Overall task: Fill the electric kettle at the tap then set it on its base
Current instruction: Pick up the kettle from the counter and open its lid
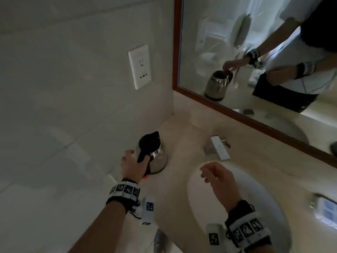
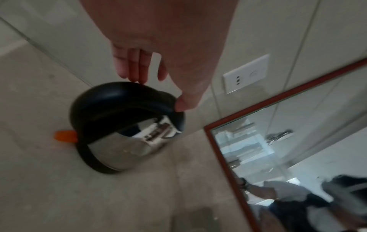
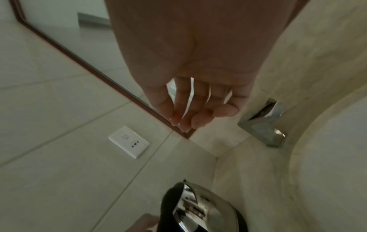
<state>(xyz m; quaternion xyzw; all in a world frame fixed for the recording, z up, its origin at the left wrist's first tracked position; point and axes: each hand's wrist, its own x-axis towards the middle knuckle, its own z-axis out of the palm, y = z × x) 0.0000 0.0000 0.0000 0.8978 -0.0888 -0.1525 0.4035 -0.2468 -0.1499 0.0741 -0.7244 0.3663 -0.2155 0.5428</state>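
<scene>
A steel electric kettle (image 1: 155,156) with a black lid and handle stands on the beige counter in the corner by the wall. It has a black ring (image 2: 95,164) at its foot and an orange switch (image 2: 65,136). My left hand (image 1: 135,157) straddles the handle (image 2: 123,97): the fingers hang straight behind it and the thumb tip touches its side. It has no closed grip. My right hand (image 1: 213,174) hovers empty over the sink basin (image 1: 255,189), fingers loosely curled. The chrome tap (image 1: 217,147) is behind the basin, to the kettle's right.
A white wall socket (image 1: 140,66) sits on the tiled wall above the kettle. A wood-framed mirror (image 1: 255,52) runs along the back wall. A small white and blue object (image 1: 326,209) lies at the counter's right edge.
</scene>
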